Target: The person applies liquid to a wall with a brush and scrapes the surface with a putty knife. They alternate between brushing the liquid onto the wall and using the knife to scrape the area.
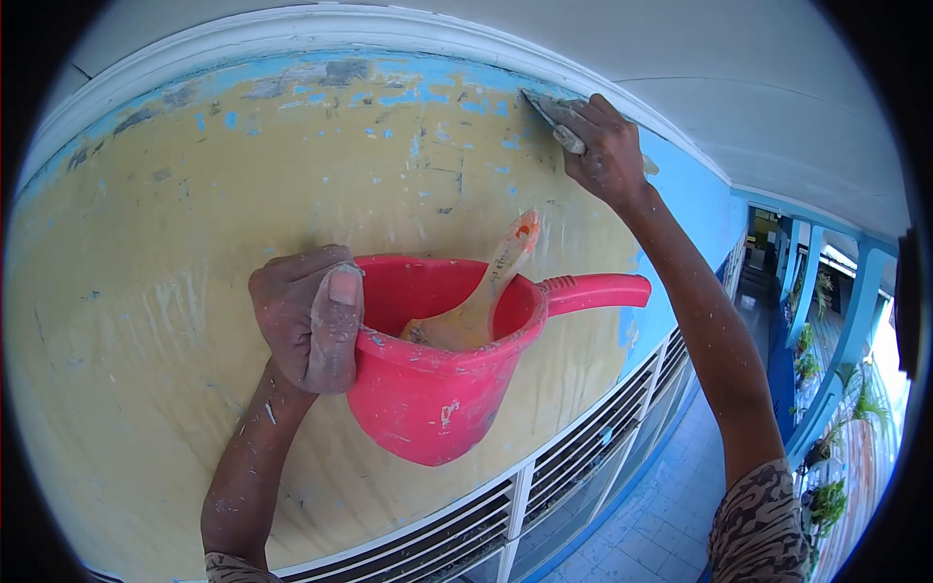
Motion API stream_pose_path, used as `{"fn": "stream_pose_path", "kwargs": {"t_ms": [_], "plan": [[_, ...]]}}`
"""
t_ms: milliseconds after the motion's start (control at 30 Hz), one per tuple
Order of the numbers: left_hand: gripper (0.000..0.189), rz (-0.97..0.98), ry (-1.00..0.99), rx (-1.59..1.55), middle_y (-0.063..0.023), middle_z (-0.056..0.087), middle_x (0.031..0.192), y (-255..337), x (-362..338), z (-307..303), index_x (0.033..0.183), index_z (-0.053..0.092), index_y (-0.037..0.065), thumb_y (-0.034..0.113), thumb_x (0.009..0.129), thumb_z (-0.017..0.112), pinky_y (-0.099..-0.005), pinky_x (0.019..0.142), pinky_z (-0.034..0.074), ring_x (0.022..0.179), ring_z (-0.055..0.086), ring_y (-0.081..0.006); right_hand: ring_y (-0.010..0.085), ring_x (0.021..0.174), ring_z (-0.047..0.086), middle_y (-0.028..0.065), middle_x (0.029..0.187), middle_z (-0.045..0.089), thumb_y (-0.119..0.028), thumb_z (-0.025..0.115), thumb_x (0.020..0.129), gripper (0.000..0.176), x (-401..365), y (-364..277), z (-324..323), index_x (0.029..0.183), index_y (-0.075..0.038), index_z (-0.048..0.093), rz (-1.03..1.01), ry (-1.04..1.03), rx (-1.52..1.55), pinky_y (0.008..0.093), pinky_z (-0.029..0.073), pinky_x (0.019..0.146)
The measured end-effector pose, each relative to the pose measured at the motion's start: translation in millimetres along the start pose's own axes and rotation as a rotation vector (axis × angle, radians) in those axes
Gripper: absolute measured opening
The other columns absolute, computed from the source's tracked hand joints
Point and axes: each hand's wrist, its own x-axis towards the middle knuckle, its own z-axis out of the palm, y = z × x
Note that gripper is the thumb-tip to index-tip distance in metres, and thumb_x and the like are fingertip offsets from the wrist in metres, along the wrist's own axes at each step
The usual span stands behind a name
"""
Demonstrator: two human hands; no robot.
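My left hand is closed over the rim of a red plastic dipper, thumb outside, and holds it up in front of the wall. Inside the dipper leans a paint brush with a pale, stained handle; its bristles are hidden. Higher up, my right hand grips a scraper, its grey blade at the upper part of the wall, just under the white moulding. The wall is yellowish, with blue and grey patches along its top. Pale dust and flecks cover both hands and forearms.
White moulding runs along the ceiling edge. Below the wall are louvred window slats in a white frame. To the right, a tiled walkway runs past blue posts and potted plants.
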Motion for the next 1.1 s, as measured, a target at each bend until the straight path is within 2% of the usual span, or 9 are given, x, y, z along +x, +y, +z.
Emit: {"fn": "stream_pose_path", "kwargs": {"t_ms": [200,333,367,467,700,800,867,1000,1100], "plan": [[0.037,-0.025,-0.006,-0.060,-0.0071,0.035,0.052,1.1,-1.8,6.0,0.057,0.041,0.001,0.009,0.092,0.049,-0.0330,0.043,0.027,0.042,0.036,-0.0213,0.0228,0.085,0.060,0.0022,0.097,0.070,-0.001,0.069,0.057,0.057,-11.0,-10.9,-16.1,0.112,-0.013,0.072,0.008,-0.111,0.002,0.0366,0.058,0.068],[0.037,-0.008,-0.011,-0.034,-0.0072,0.036,0.052,0.9,0.1,7.2,0.057,0.041,0.001,0.009,0.092,0.049,-0.0328,0.043,0.027,0.042,0.036,-0.0212,0.0235,0.086,0.060,0.0022,0.099,0.070,-0.004,0.069,0.059,0.055,9.3,-4.3,-6.0,0.113,-0.013,0.072,0.059,-0.038,-0.045,0.0374,0.057,0.069],[0.037,-0.013,-0.017,-0.038,-0.0072,0.036,0.052,1.4,-0.2,8.0,0.057,0.041,0.001,0.009,0.092,0.049,-0.0328,0.043,0.027,0.042,0.036,-0.0212,0.0241,0.078,0.060,0.0043,0.095,0.071,0.004,0.065,0.063,0.050,10.2,-3.0,-6.2,0.110,-0.010,0.072,0.031,-0.015,-0.017,0.0368,0.055,0.064],[0.036,-0.033,-0.013,-0.066,-0.0074,0.035,0.053,1.3,-1.6,6.0,0.057,0.041,0.001,0.009,0.091,0.050,-0.0330,0.043,0.027,0.042,0.036,-0.0213,0.0238,0.087,0.061,0.0025,0.101,0.070,-0.005,0.070,0.060,0.056,2.5,-1.8,-12.3,0.115,-0.012,0.071,-0.003,-0.096,-0.011,0.0378,0.057,0.070],[0.036,-0.009,-0.008,-0.035,-0.0077,0.035,0.053,-1.3,-2.2,7.6,0.058,0.041,0.001,0.009,0.092,0.050,-0.0340,0.043,0.027,0.042,0.035,-0.0225,0.0238,0.085,0.060,0.0016,0.099,0.069,-0.003,0.069,0.060,0.055,8.6,1.6,-1.3,0.114,-0.012,0.071,0.034,0.005,-0.014,0.0372,0.057,0.069],[0.036,-0.007,-0.005,-0.050,-0.0080,0.035,0.053,-1.0,-2.1,4.8,0.058,0.041,0.001,0.009,0.092,0.050,-0.0342,0.043,0.027,0.042,0.034,-0.0226,0.0243,0.084,0.060,0.0019,0.098,0.070,-0.001,0.068,0.059,0.056,-1.8,0.2,-12.7,0.114,-0.012,0.071,-0.026,-0.077,0.014,0.0375,0.058,0.068],[0.036,0.009,0.011,-0.044,-0.0081,0.035,0.053,-0.9,-2.9,4.8,0.058,0.041,0.000,0.009,0.092,0.051,-0.0342,0.043,0.027,0.043,0.034,-0.0225,0.0263,0.076,0.059,0.0059,0.090,0.070,0.007,0.063,0.063,0.048,-2.5,-0.8,-9.9,0.108,-0.009,0.073,-0.005,-0.002,0.059,0.0367,0.054,0.064],[0.036,-0.017,-0.012,-0.046,-0.0083,0.034,0.053,0.1,-1.4,10.3,0.059,0.040,0.000,0.009,0.092,0.051,-0.0345,0.043,0.027,0.042,0.034,-0.0234,0.0265,0.076,0.059,0.0062,0.092,0.070,0.007,0.063,0.063,0.049,3.1,4.5,-6.7,0.108,-0.008,0.073,0.021,0.027,0.063,0.0371,0.054,0.064],[0.035,-0.017,-0.026,-0.044,-0.0086,0.034,0.053,-1.1,-2.9,7.1,0.059,0.040,0.000,0.008,0.092,0.051,-0.0348,0.043,0.027,0.042,0.034,-0.0241,0.0240,0.083,0.061,0.0029,0.094,0.069,0.001,0.066,0.058,0.057,1.7,-4.4,-7.9,0.113,-0.013,0.071,-0.008,-0.039,0.036,0.0377,0.058,0.067]]}}
